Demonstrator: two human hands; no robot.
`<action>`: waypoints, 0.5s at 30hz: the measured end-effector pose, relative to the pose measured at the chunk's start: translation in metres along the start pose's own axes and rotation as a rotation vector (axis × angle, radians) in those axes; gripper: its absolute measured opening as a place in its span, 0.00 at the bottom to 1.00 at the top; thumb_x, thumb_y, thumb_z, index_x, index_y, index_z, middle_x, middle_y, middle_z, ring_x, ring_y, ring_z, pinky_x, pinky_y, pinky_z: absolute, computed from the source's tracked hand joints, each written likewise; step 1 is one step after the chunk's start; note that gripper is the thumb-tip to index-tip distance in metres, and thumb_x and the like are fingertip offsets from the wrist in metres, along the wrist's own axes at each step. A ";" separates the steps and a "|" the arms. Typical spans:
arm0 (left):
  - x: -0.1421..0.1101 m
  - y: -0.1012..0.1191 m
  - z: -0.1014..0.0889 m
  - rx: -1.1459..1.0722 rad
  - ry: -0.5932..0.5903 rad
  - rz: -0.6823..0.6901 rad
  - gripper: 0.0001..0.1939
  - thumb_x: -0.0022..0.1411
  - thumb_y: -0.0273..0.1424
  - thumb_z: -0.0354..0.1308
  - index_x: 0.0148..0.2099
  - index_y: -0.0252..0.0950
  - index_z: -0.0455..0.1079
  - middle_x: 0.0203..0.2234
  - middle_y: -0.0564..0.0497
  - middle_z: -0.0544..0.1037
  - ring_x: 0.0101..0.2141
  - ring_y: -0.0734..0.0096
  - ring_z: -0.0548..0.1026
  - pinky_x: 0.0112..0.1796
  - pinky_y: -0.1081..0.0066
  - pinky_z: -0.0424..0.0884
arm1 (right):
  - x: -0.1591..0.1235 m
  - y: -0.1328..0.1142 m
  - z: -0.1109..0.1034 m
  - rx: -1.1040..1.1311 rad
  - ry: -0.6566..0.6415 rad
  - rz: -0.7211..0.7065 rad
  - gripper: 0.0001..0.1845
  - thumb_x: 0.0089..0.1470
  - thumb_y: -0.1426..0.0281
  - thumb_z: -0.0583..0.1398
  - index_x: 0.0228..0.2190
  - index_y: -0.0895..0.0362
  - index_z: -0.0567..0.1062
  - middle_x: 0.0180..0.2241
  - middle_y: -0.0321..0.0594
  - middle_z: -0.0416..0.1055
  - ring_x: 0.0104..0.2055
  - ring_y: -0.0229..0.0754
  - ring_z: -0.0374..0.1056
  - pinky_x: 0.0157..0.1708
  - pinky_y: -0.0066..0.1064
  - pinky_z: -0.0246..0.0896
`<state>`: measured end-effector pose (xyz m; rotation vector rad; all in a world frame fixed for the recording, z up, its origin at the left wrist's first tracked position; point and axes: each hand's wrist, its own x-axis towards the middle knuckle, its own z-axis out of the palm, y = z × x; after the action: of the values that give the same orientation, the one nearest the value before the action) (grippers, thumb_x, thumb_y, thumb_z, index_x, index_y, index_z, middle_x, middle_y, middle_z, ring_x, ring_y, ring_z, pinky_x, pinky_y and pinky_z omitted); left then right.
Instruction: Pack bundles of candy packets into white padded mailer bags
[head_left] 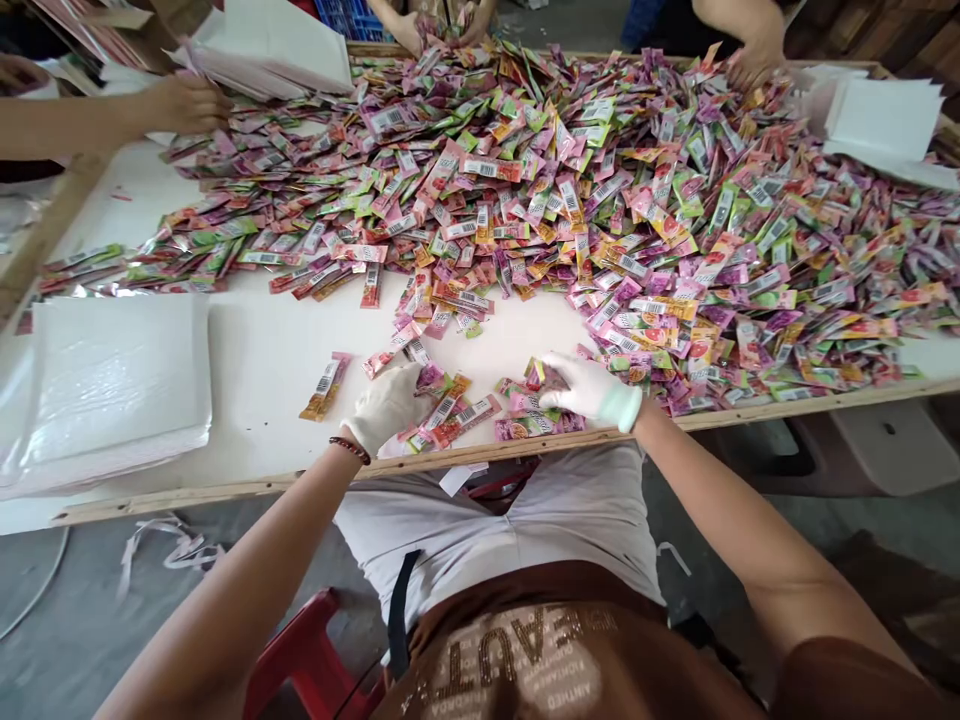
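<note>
A huge heap of small colourful sachets point(600, 190) covers the far and right part of a white table point(255, 370). Both my hands wear white gloves. My left hand point(384, 405) is curled near the front edge, its fingers closed over a few sachets point(450, 412) lying under it. My right hand point(589, 388) lies on a small cluster of pink and green sachets point(525, 415), fingers bent and pressed onto them. A single sachet point(324, 387) lies apart to the left of my left hand.
A stack of white padded envelopes point(112, 385) lies at the left. More white envelopes point(885, 120) sit at the far right and far left point(277, 45). Other people's hands reach in from the left point(180, 105) and far side point(754, 55). A red stool point(300, 650) stands below.
</note>
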<state>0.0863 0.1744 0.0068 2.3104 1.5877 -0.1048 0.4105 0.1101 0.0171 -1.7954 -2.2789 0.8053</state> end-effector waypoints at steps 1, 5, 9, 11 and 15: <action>0.002 0.001 0.002 0.024 -0.007 0.007 0.14 0.60 0.43 0.56 0.37 0.37 0.68 0.34 0.43 0.77 0.35 0.59 0.76 0.33 0.67 0.66 | -0.003 0.002 0.006 -0.050 -0.050 0.006 0.24 0.52 0.63 0.68 0.49 0.55 0.73 0.46 0.47 0.76 0.49 0.54 0.72 0.44 0.36 0.63; -0.002 0.003 -0.002 0.096 0.091 0.060 0.17 0.62 0.44 0.55 0.42 0.36 0.69 0.46 0.39 0.76 0.42 0.55 0.77 0.38 0.66 0.69 | -0.010 0.010 0.018 -0.138 -0.072 -0.042 0.14 0.55 0.66 0.66 0.43 0.58 0.76 0.43 0.50 0.75 0.47 0.52 0.71 0.45 0.37 0.62; -0.015 0.005 -0.019 0.085 0.177 0.007 0.13 0.66 0.35 0.50 0.48 0.34 0.67 0.35 0.43 0.77 0.36 0.57 0.77 0.35 0.66 0.68 | -0.007 0.012 -0.001 -0.008 0.076 -0.184 0.07 0.58 0.67 0.63 0.37 0.58 0.75 0.37 0.44 0.73 0.40 0.46 0.69 0.40 0.32 0.59; -0.019 0.007 -0.029 0.043 0.232 0.000 0.14 0.66 0.34 0.50 0.51 0.34 0.66 0.32 0.45 0.76 0.34 0.57 0.76 0.35 0.65 0.68 | -0.002 0.013 -0.013 0.053 0.138 -0.201 0.06 0.60 0.68 0.61 0.38 0.57 0.74 0.38 0.43 0.74 0.40 0.45 0.70 0.40 0.32 0.59; -0.021 0.013 -0.044 -0.077 0.433 0.014 0.23 0.62 0.36 0.56 0.57 0.34 0.64 0.43 0.41 0.76 0.42 0.56 0.75 0.42 0.64 0.70 | 0.014 0.019 -0.023 0.046 0.199 -0.229 0.15 0.61 0.64 0.60 0.48 0.57 0.74 0.48 0.47 0.75 0.49 0.49 0.71 0.48 0.34 0.60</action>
<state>0.0848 0.1648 0.0570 2.3939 1.7285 0.4822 0.4323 0.1339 0.0244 -1.4857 -2.2610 0.6060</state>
